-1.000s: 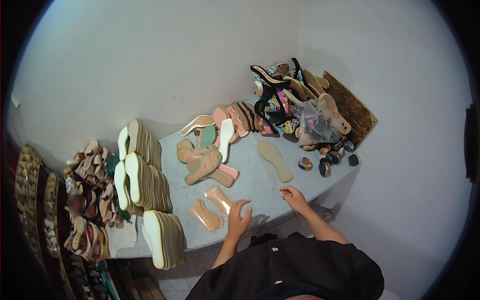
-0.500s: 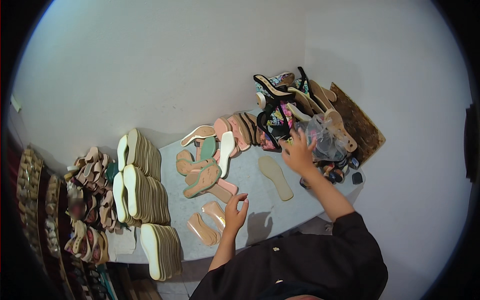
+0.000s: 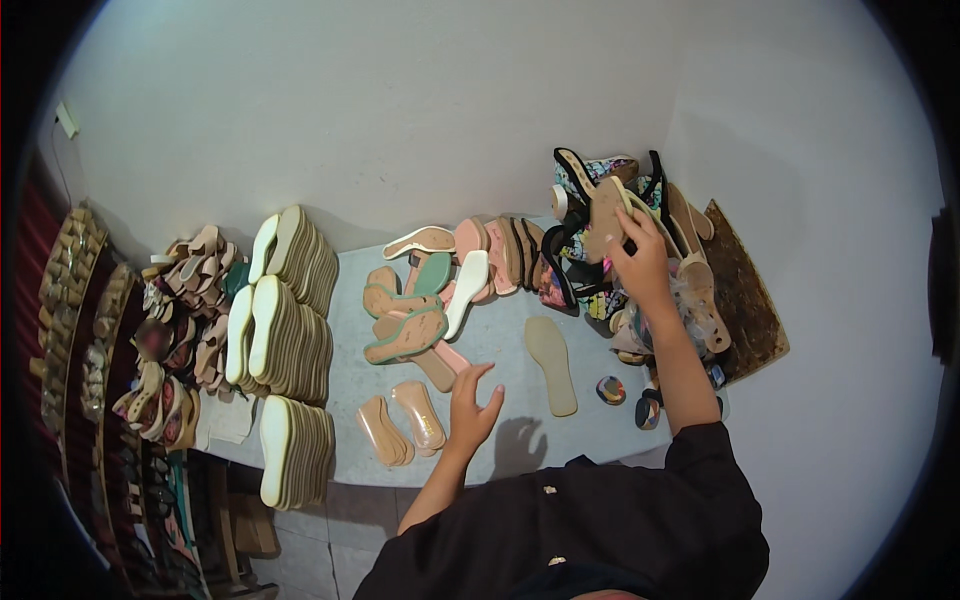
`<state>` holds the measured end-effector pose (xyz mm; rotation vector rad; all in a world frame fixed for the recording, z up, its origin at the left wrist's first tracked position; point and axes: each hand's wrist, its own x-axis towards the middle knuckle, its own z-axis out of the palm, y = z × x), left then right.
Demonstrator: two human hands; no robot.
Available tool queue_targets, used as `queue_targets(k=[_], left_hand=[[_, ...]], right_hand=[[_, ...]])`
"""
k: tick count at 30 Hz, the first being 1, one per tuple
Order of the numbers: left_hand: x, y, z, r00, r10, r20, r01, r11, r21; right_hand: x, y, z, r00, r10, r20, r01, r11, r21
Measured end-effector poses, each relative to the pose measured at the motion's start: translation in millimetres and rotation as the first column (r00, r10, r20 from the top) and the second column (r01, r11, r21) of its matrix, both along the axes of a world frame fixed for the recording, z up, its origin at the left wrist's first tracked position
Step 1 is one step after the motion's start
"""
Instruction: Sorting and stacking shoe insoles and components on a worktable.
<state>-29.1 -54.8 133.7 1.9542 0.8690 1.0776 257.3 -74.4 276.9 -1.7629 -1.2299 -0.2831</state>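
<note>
My right hand (image 3: 643,262) reaches into the heap at the far right of the table, its fingers closed on a tan shoe sole (image 3: 604,218) with a pale edge. Floral wedge soles with black rims (image 3: 568,270) lie around and under it. Over the near middle of the table hovers my left hand (image 3: 474,408), empty, fingers apart. Beside it lie tan insoles (image 3: 384,432) and a shiny wrapped pair of insoles (image 3: 418,415). A single pale insole (image 3: 551,365) rests flat between my two hands.
Tall stacks of cream soles (image 3: 290,340) stand at the table's left. Pink, green and white soles (image 3: 405,335) spread across the middle. A brown board (image 3: 745,300) leans at the right end. Shelves of shoes (image 3: 75,260) line the far left. Clear plastic lies in the right heap.
My right hand has moved farther back into the heap and now holds a tan sole. The clear plastic has shifted nearer. The left hand stays open over the table; the whole view has shifted slightly.
</note>
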Motion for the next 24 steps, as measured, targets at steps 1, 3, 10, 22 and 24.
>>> queue_targets(k=[1, 3, 10, 22, 24], left_hand=[[7.0, 1.9, 9.9, 0.999, 0.008, -0.036, -0.004, 0.991, 0.133], [30.0, 4.0, 39.9, 0.985, 0.102, -0.136, -0.039, 0.914, 0.403], [55.7, 29.7, 26.7, 0.996, -0.080, -0.024, 0.079, 0.996, -0.033], [16.0, 47.9, -107.5, 0.937, -0.348, -0.017, 0.188, 0.547, -0.816], [10.2, 50.1, -114.8, 0.839, -0.400, -0.370, 0.069, 0.751, -0.656]], right_hand=[[-13.2, -6.0, 9.3, 0.978, 0.167, -0.125, -0.156, 0.983, 0.098], [-24.3, -16.3, 8.0, 0.977, 0.203, -0.069, -0.194, 0.974, 0.116], [-66.9, -34.1, -13.6, 0.714, 0.538, -0.449, -0.540, 0.831, 0.136], [-60.6, -59.7, -198.0, 0.631, 0.135, -0.764, -0.456, 0.862, -0.224], [-67.7, -62.3, -206.1, 0.641, 0.105, -0.761, -0.455, 0.850, -0.266]])
